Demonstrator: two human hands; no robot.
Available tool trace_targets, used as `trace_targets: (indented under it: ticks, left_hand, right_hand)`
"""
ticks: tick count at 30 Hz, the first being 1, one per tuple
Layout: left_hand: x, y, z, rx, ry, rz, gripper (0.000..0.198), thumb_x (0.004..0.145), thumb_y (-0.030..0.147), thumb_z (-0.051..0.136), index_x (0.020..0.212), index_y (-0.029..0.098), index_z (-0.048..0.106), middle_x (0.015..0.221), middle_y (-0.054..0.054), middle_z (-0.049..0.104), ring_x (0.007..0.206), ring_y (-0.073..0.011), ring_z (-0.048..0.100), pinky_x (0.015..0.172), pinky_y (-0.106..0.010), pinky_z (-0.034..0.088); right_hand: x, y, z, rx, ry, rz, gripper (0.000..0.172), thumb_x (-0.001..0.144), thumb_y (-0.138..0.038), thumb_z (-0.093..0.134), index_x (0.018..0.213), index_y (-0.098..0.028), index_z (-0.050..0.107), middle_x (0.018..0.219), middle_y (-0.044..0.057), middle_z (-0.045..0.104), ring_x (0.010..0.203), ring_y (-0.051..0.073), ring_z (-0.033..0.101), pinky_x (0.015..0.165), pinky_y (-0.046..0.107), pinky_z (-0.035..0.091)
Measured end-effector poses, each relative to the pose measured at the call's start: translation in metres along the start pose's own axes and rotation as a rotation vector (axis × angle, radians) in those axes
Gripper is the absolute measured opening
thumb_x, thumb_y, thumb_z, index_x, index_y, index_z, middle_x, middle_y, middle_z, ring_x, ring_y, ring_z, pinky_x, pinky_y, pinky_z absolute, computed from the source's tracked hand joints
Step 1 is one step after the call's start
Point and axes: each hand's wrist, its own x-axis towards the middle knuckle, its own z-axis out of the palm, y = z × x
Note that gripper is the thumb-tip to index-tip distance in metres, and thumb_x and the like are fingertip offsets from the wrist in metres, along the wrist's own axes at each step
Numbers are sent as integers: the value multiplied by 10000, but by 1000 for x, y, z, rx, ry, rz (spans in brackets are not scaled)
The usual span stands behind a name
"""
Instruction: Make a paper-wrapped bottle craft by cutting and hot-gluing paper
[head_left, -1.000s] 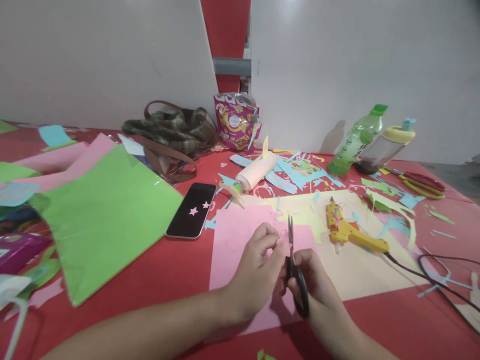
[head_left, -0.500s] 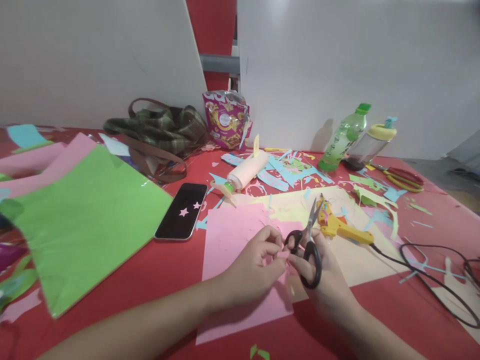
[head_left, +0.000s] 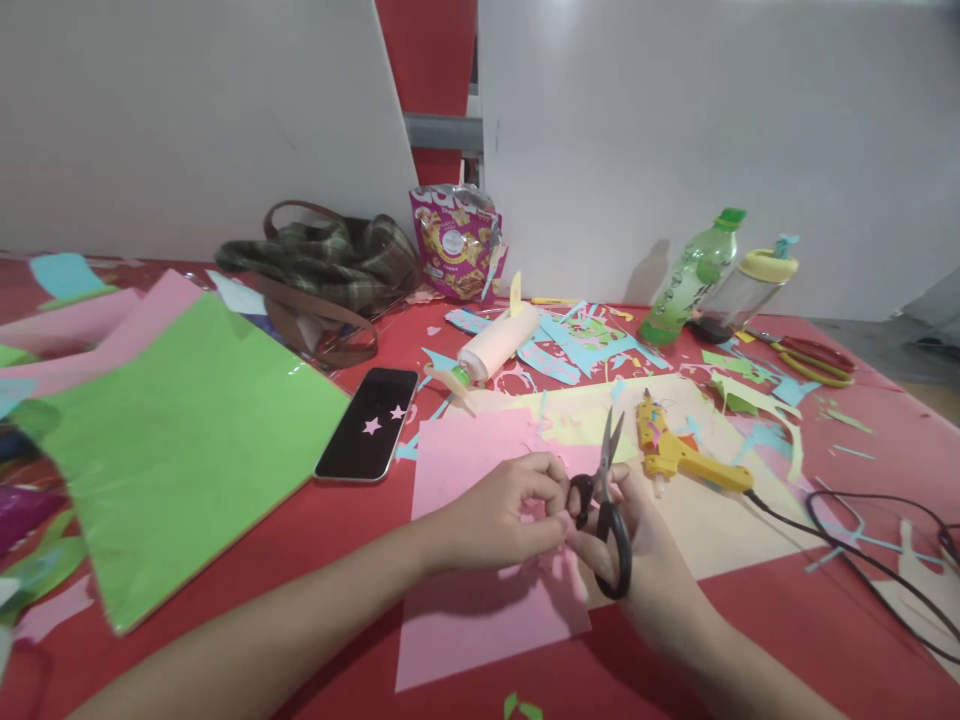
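Observation:
Black-handled scissors (head_left: 613, 530) hang from my right hand (head_left: 651, 560), blades slightly apart and pointing away from me. The fingers of my left hand (head_left: 517, 510) are closed in a pinch, their tips meeting those of my right hand. A small bit of pink paper seems to be between them, mostly hidden. Both hands are above a pink sheet (head_left: 480, 625) with tiny pink scraps on it. Two small pink stars (head_left: 372, 426) lie on a black phone (head_left: 352, 445) to the left.
On the right, a yellow glue gun (head_left: 686, 460) rests on cream paper, its black cord (head_left: 832, 550) trailing off. Green sheets (head_left: 195, 450) cover the left. Behind are a paper-wrapped bottle (head_left: 499, 342), a snack bag (head_left: 456, 245), a plaid bag (head_left: 345, 255) and a green bottle (head_left: 694, 280).
The scissors have tipped and shifted slightly left and down in my right hand. The pink piece at my fingertips is less visible. My left hand stays nearly in place.

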Motion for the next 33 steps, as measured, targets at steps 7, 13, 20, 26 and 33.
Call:
trace_targets:
  ticks: [7, 13, 20, 26, 33]
  left_hand:
    - [3, -4, -2, -1, 173, -90, 202, 759, 154, 360, 561, 160, 398, 683, 13, 439, 671, -100, 444, 660, -214, 372]
    - [3, -3, -1, 10, 116, -123, 219, 785, 199, 344, 583, 159, 420, 641, 23, 442, 626, -96, 429, 603, -205, 358]
    - [2, -3, 4, 96, 18, -86, 283, 825, 307, 357, 631, 145, 484, 607, 25, 473, 596, -86, 435, 580, -198, 349]
    - [2, -1, 3, 120, 23, -52, 276, 817, 240, 370, 580, 144, 474, 587, 21, 482, 580, -83, 432, 583, -200, 356]
    - [2, 6, -16, 38, 247, -80, 252, 813, 240, 378, 590, 149, 455, 610, 25, 467, 596, -84, 450, 590, -196, 363]
  right_hand:
    - [1, -1, 0, 23, 140, -39, 355, 598, -168, 676, 737, -233, 356, 712, -59, 459, 553, 58, 427, 481, 155, 361]
    - [2, 1, -3, 30, 203, -50, 349, 605, -195, 682, 759, -240, 373, 697, -61, 472, 538, 61, 437, 462, 156, 359]
    - [2, 2, -2, 38, 183, -47, 355, 616, -222, 684, 767, -244, 363, 712, -59, 490, 528, 62, 458, 444, 165, 365]
    - [2, 1, -1, 33, 178, -27, 370, 606, -220, 691, 746, -234, 349, 683, -71, 470, 548, 59, 454, 488, 162, 373]
    - [-3, 0, 1, 41, -15, 65, 369, 632, -305, 671, 776, -245, 337, 716, -49, 501, 593, 94, 490, 523, 202, 371]
